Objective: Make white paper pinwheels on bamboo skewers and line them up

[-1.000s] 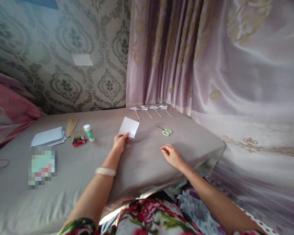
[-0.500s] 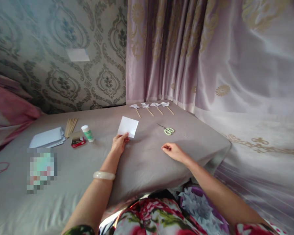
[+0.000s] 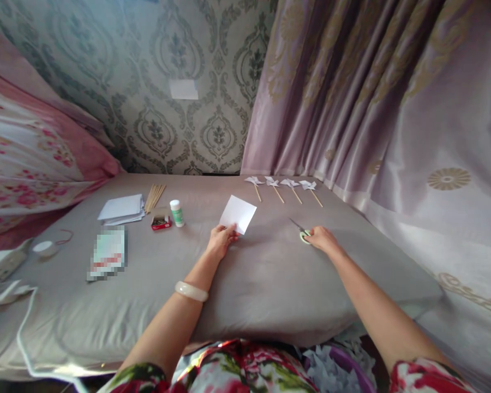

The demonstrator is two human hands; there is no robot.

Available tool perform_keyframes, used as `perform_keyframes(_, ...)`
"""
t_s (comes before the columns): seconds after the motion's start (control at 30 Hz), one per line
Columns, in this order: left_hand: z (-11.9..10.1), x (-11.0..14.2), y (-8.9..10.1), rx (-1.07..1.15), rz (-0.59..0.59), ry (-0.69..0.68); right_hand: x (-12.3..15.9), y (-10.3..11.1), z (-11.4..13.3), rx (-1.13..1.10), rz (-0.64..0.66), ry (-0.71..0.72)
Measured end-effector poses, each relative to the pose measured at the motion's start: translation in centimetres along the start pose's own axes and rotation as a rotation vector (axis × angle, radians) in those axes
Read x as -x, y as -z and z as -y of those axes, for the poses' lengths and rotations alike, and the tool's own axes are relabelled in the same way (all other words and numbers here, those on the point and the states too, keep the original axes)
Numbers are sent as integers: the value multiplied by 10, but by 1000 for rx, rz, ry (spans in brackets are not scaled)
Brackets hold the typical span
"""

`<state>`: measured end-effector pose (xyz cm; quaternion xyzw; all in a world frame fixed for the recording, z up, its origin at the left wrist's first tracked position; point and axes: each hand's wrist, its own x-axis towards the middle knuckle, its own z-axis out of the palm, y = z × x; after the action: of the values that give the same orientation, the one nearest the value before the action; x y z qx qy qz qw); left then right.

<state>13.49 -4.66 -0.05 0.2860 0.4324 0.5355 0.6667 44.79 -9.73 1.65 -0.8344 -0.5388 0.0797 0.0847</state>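
Note:
My left hand (image 3: 224,240) pinches the lower edge of a square of white paper (image 3: 239,214) between thumb and fingers, just above the cloth. To the right, my right hand (image 3: 322,239) has its fingers closed on the handles of the scissors (image 3: 305,236). The handles are pale green, partly hidden by the fingers, and the blades point away to the far left. Behind the hands lie several white paper pinwheels (image 3: 289,183) on wooden sticks, in a row near the curtain.
Left of my left hand stand a white bottle with a green label (image 3: 177,214) and a small red box of metal pieces (image 3: 161,222). Wooden sticks (image 3: 155,197), stacked white paper (image 3: 121,208) and a blurred packet (image 3: 108,252) lie further left. A power strip (image 3: 6,263) and white cable (image 3: 21,333) occupy the left edge.
My right hand has moved forward and right from the cloth and closed on the scissors' handles. The left hand still holds the paper. The view has turned left.

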Motion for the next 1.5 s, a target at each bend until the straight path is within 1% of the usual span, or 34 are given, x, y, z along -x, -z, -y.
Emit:
perform_keyframes(0.17, 2, -3, 1, 23, -11, 10, -10, 15, 0, 21, 203, -74)
perform_keyframes(0.23, 1, -4, 1, 32, -24, 14, -11, 20, -1, -11, 255, -96)
perform_keyframes(0.37, -5, -6, 2, 65, -60, 4, -11, 22, -3, -166, 276, -124)
perform_keyframes(0.47, -18, -10, -3, 102, -75, -27, -12, 19, 5, -406, 258, -102)
perform_keyframes(0.57, -34, -16, -14, 140, -72, -68, -10, 16, 30, -717, 245, -7)
perform_keyframes(0.63, -41, -18, -24, 160, -64, -85, -6, 13, 56, -891, 264, 65)
perform_keyframes(0.7, -42, -19, -32, 172, -55, -93, 2, 8, 85, -1087, 305, 138)
perform_keyframes(0.73, -40, -18, -35, 175, -49, -93, 6, 5, 99, -1161, 337, 164)
perform_keyframes(0.77, -37, -17, -37, 174, -41, -92, 11, 2, 112, -1310, 412, 174)
perform_keyframes(0.8, -33, -17, -37, 171, -35, -88, 16, -1, 122, -1408, 493, 178)
perform_keyframes(0.83, -29, -16, -37, 164, -31, -82, 20, -5, 130, -1447, 554, 185)
perform_keyframes(0.93, -18, -19, -34, 145, -40, -65, 28, -17, 141, -1413, 586, 150)
perform_keyframes(1.1, -12, -28, -34, 139, -65, -65, 29, -32, 137, -1355, 544, 42)
perform_keyframes(1.17, -11, -30, -35, 136, -66, -67, 30, -36, 135, -1335, 553, 39)
perform_keyframes(1.23, -10, -31, -35, 132, -69, -65, 31, -38, 134, -1289, 582, 79)
perform_keyframes(1.33, -10, -30, -31, 110, -67, -70, 34, -39, 132, -1162, 625, 173)
perform_keyframes(1.5, -12, -31, -25, 51, -66, -129, 40, -36, 132, -971, 598, 334)
